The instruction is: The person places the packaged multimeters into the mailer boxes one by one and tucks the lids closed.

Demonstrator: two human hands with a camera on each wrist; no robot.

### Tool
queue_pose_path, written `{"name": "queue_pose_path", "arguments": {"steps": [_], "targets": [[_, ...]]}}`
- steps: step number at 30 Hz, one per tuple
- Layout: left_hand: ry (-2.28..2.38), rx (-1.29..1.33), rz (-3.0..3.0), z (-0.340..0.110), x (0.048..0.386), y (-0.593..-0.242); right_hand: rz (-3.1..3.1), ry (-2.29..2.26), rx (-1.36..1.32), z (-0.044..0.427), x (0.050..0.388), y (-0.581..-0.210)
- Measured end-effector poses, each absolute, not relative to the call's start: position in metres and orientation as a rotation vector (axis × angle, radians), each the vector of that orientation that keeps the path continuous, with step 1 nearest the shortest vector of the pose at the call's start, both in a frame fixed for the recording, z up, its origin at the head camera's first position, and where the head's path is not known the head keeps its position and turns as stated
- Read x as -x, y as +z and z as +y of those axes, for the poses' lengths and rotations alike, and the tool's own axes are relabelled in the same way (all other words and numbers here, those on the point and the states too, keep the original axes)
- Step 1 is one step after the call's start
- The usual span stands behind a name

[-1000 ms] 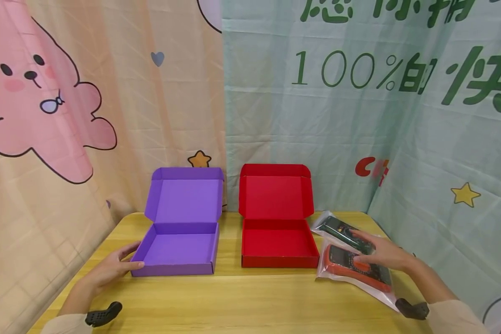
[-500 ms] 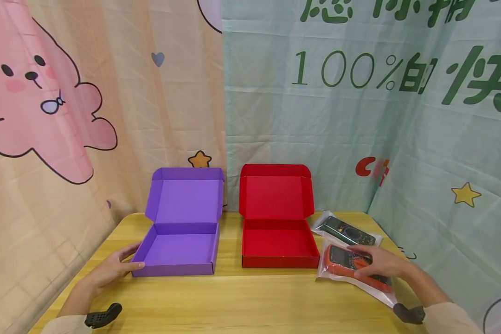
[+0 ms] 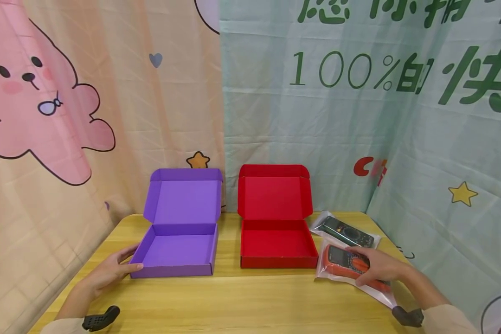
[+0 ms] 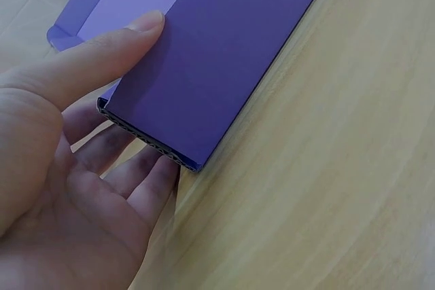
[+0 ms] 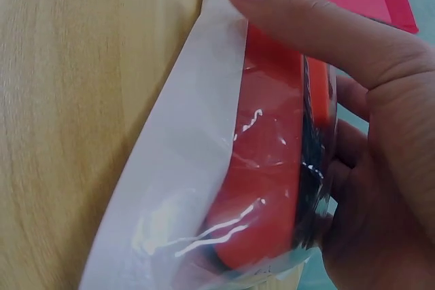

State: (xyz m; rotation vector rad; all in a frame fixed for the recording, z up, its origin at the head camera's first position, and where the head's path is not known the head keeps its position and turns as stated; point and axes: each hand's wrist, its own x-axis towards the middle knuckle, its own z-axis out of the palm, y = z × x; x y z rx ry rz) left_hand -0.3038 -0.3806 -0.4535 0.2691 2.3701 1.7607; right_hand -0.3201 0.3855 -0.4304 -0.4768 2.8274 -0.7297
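An open purple cardboard box (image 3: 179, 250) stands on the left of the table, its lid raised. My left hand (image 3: 110, 269) holds its front left corner, the thumb on the front wall and the fingers round the left side; in the left wrist view the thumb (image 4: 112, 52) lies at the wall's top edge. On the right, a red multimeter (image 3: 338, 266) lies in a clear plastic bag. My right hand (image 3: 382, 265) spans it from above, thumb on the near side (image 5: 265, 120) and fingers on the far side, partly hidden. Behind it lies a dark multimeter (image 3: 346, 231), also bagged.
An open red cardboard box (image 3: 279, 262) stands between the purple box and the bagged multimeters, lid raised. All of this sits on a light wooden table (image 3: 234, 301). Printed curtains (image 3: 267, 116) hang close behind and along both sides.
My right hand has moved from over both multimeters back towards me onto the red one, and its thumb has come down on the near side. The left hand stays at the purple box.
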Motion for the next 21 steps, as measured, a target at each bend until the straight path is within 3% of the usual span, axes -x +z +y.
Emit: {"name": "queue_pose_path", "arguments": {"steps": [21], "targets": [[1.724, -0.241, 2.394, -0.381, 0.301, -0.451, 2.835, -0.752, 0.597, 0.387, 0.323, -0.423]]}}
